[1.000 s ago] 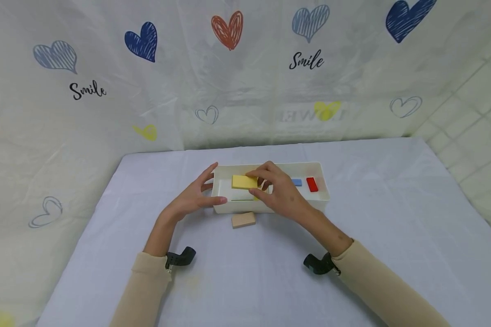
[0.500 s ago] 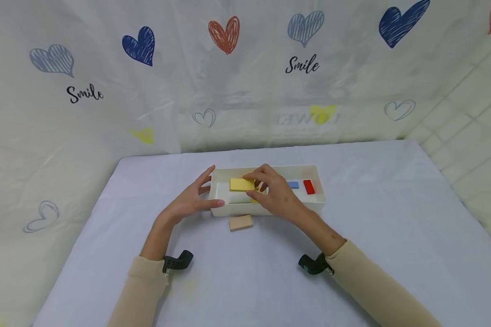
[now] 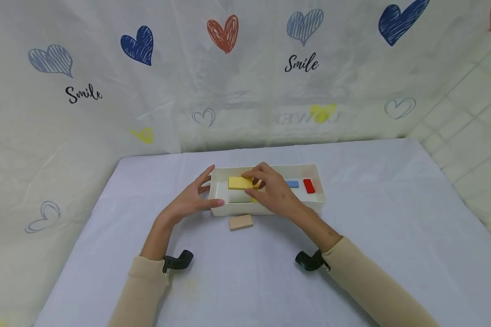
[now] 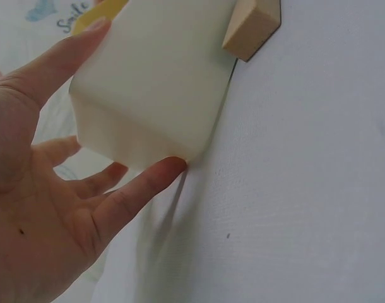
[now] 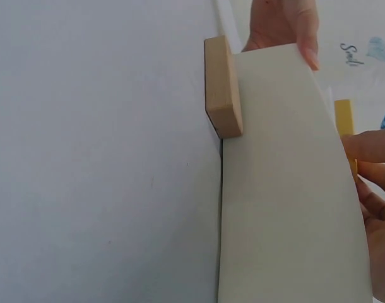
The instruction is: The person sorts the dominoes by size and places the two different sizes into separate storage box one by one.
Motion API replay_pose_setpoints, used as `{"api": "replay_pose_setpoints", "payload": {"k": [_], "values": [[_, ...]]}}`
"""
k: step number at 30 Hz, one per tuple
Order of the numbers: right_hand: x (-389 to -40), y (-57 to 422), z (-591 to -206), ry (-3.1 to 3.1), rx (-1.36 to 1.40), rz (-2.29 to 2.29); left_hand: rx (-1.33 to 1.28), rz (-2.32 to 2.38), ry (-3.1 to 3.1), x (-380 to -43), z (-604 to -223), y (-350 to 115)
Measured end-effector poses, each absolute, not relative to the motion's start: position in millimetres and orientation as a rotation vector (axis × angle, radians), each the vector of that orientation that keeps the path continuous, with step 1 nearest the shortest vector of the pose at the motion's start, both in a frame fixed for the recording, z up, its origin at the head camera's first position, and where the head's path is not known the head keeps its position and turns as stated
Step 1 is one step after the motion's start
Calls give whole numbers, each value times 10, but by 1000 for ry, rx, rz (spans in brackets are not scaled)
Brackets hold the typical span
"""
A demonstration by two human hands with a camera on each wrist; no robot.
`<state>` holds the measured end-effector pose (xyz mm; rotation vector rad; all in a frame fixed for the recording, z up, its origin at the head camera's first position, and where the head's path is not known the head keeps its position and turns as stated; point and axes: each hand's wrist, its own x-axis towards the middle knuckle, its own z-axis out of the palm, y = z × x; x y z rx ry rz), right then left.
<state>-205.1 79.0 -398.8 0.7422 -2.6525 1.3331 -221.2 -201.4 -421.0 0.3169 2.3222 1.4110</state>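
My right hand (image 3: pixel 272 190) pinches a flat yellow block (image 3: pixel 240 183) between thumb and fingers, over the left half of a long white box (image 3: pixel 319 195). Part of the block is hidden by the fingers, and another bit of yellow (image 3: pixel 254 200) shows below my thumb. At the box's left end, my left hand (image 3: pixel 192 195) spreads around it. In the left wrist view, the thumb (image 4: pixel 94 28) touches the upper rim while the other fingers (image 4: pixel 142 192) lie along the end wall. A plain wooden block (image 5: pixel 219 82) rests on the cloth against the box's near side.
Inside the box, toward its right end, lie a small blue block (image 3: pixel 292 184) and a red block (image 3: pixel 308 185). White cloth (image 3: pixel 245 281) covers the table. Behind it hangs a pale sheet (image 3: pixel 253 81) printed with hearts.
My right wrist has shifted slightly left, still pinching the yellow block. The left hand stays at the box's end. The head view has drifted a little.
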Motion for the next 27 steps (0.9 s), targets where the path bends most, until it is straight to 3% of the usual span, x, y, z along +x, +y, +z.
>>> {"api": "replay_pose_setpoints", "payload": {"k": [27], "values": [[-2169,688,-3998,-2780,667,1243,322,1387,2345,-2198,-4203,-2013]]}}
